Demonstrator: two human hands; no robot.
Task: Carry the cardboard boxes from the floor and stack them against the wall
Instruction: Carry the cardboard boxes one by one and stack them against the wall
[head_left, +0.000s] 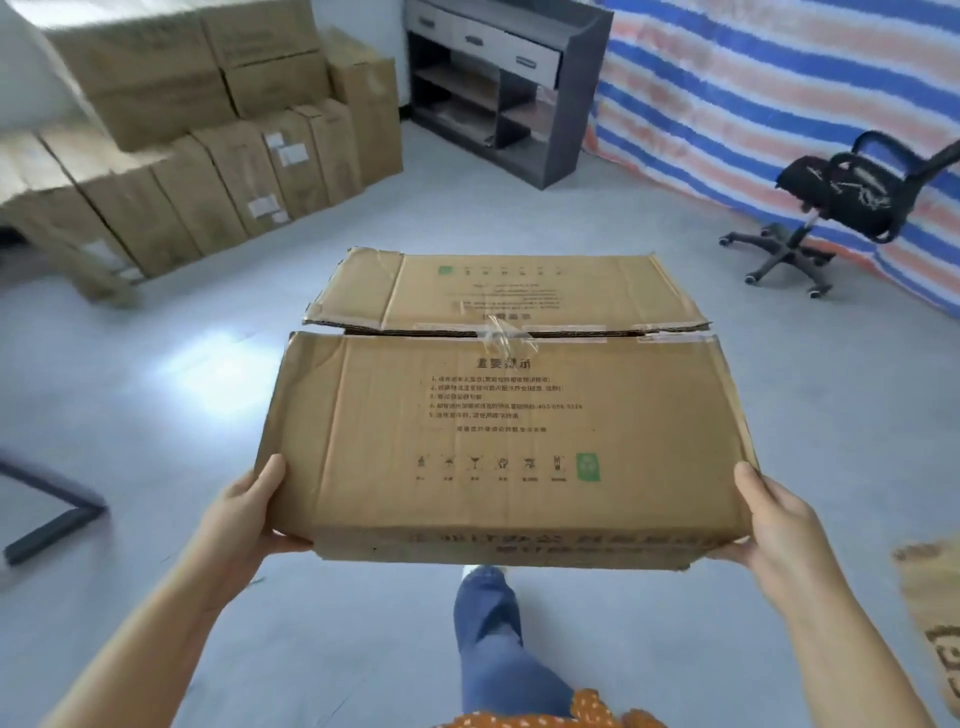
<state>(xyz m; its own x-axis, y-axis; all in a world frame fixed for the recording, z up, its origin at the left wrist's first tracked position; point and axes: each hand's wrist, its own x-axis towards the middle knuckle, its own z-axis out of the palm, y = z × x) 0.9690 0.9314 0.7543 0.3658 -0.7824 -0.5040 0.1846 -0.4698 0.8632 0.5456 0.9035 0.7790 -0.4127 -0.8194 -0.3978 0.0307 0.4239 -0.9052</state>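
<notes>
A wide, flat cardboard box (498, 415) with printed text and a taped seam across its top hangs in front of me, above the floor. My left hand (249, 514) grips its near left corner from the side and below. My right hand (774, 525) grips its near right corner the same way. At the upper left, a stack of cardboard boxes (197, 140) stands against the wall, with upright boxes in a row below and larger ones on top.
A dark shelf unit with drawers (498, 88) stands at the back. A black office chair (841, 208) sits at the right before a striped tarp. Another box (935, 613) lies at the right edge. A dark table leg (52, 514) is at the left. Grey floor (467, 218) lies ahead.
</notes>
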